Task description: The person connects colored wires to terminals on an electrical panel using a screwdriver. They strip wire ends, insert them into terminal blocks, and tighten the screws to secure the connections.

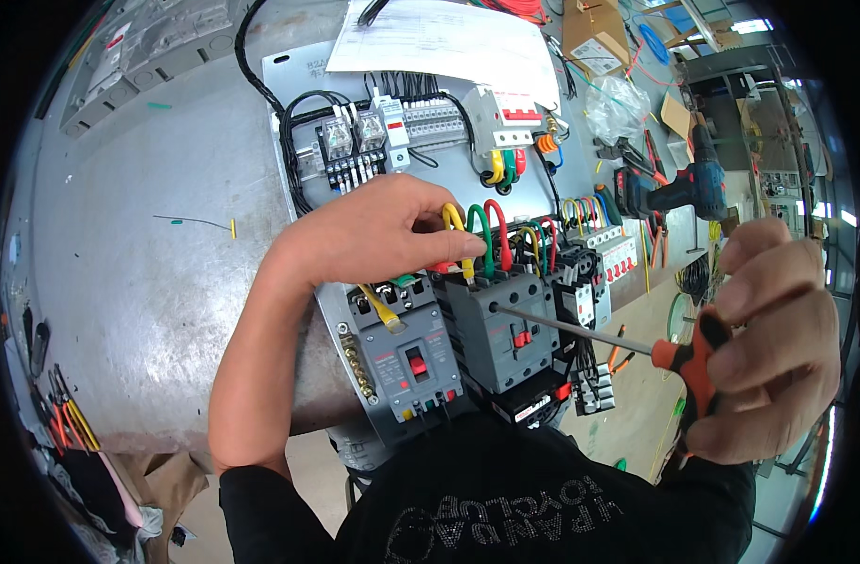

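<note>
Left hand (397,224) pinches yellow wire (468,271), right hand (778,343) grips screwdriver (670,355); cardboard box (591,30), contents hidden.

Single fisheye view, worn on the head and facing down

The left camera of a side-by-side pair looks steeply down past the person's black shirt (514,489), which fills the near edge, and out across the bench (185,310) to its far side. Of the hands, the right hand (773,348) looms large, close to the lens; the left hand (402,226) appears smaller, farther off. Floor (627,414) shows near and to the right. Straight edges bow outward, and black rounds off the corners.
</note>
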Demonstrator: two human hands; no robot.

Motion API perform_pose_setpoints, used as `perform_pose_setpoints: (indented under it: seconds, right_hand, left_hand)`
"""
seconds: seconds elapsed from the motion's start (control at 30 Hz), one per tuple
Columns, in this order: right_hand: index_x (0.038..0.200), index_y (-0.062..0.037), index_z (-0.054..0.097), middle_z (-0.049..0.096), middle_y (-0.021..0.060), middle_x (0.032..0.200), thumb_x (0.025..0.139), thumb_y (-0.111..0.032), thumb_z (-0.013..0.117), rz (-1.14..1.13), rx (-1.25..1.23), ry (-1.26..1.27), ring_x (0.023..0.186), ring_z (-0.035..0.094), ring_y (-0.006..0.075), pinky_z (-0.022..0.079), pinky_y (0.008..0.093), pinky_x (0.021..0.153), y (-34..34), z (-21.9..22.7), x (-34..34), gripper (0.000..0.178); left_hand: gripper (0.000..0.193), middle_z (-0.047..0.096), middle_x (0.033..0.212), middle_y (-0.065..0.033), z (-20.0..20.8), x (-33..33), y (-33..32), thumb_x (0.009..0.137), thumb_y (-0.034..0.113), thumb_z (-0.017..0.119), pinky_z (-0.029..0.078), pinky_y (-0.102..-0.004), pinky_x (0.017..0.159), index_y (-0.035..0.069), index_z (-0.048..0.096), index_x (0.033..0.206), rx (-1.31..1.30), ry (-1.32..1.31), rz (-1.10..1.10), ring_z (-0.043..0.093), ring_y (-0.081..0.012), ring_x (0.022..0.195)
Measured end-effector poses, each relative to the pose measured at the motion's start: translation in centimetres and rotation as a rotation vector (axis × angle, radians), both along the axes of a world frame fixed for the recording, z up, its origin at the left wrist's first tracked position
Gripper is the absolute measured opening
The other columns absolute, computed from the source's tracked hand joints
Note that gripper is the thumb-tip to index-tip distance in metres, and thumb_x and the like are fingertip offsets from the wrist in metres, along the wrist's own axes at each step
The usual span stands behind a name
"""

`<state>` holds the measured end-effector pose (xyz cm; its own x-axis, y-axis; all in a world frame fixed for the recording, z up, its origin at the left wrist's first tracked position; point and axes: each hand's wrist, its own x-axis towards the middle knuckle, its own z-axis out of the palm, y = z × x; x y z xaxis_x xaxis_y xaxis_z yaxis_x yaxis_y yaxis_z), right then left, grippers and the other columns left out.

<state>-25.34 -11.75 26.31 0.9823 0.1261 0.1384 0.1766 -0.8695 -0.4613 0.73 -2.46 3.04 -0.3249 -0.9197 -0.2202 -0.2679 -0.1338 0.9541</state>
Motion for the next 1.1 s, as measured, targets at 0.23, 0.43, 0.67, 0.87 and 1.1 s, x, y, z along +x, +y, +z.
perform_pose_setpoints:
  seconds: [0.23, 0.43, 0.67, 0.87, 1.1]
  right_hand:
    - [0.095, -0.0431, 0.077, 0.065, -0.0155, 0.122, 0.076, -0.034, 0.089, -0.018, 0.119, -0.057, 0.114, 0.059, 0.0128, 0.044, 0.0403, 0.087, -0.4, -1.8, -1.1, 0.025]
    - [0.118, -0.0444, 0.077, 0.067, -0.0148, 0.135, 0.08, -0.033, 0.091, 0.085, 0.191, 0.038, 0.107, 0.063, 0.0057, 0.043, 0.033, 0.084, -3.0, -0.8, -3.7, 0.042]
    - [0.115, -0.0229, 0.075, 0.072, -0.0029, 0.108, 0.084, -0.017, 0.085, -0.078, 0.321, -0.059, 0.082, 0.058, 0.0093, 0.042, 0.0284, 0.067, -1.5, -3.3, 1.1, 0.034]
    - [0.113, -0.0217, 0.075, 0.073, -0.003, 0.105, 0.084, -0.016, 0.085, -0.079, 0.265, -0.119, 0.08, 0.057, 0.009, 0.041, 0.0281, 0.066, -1.9, -4.7, 1.6, 0.032]
    - [0.111, -0.0202, 0.076, 0.074, -0.003, 0.103, 0.083, -0.014, 0.085, -0.075, 0.272, -0.124, 0.078, 0.056, 0.0087, 0.04, 0.0277, 0.065, -2.6, -4.5, 1.0, 0.03]
  left_hand:
    - [0.036, 0.071, 0.079, -0.0047, -0.9, 0.0, 0.3, 0.1, 0.031, 0.08, 0.046, -0.0277, 0.06, -0.002, 0.075, 0.113, -0.012, 0.034, 0.032, 0.058, -0.0073, 0.069]
    - [0.034, 0.072, 0.081, -0.006, -0.6, 0.3, 0.3, 0.099, 0.026, 0.081, 0.047, -0.0259, 0.061, -0.003, 0.074, 0.114, 0.01, 0.097, 0.02, 0.06, -0.0069, 0.071]
    - [0.031, 0.073, 0.083, -0.0077, -0.5, 0.1, 0.2, 0.098, 0.02, 0.081, 0.051, -0.0256, 0.063, -0.005, 0.072, 0.116, 0.06, 0.122, 0.018, 0.064, -0.0069, 0.072]
    - [0.034, 0.072, 0.083, -0.0088, -0.5, 0.2, 0.3, 0.095, 0.02, 0.084, 0.053, -0.0279, 0.064, -0.005, 0.07, 0.114, 0.024, 0.106, 0.02, 0.067, -0.012, 0.071]
    - [0.036, 0.069, 0.084, -0.0097, -0.4, 0.5, 0.1, 0.092, 0.021, 0.086, 0.052, -0.0294, 0.065, -0.004, 0.069, 0.112, -0.034, 0.044, -0.032, 0.065, -0.0143, 0.07]
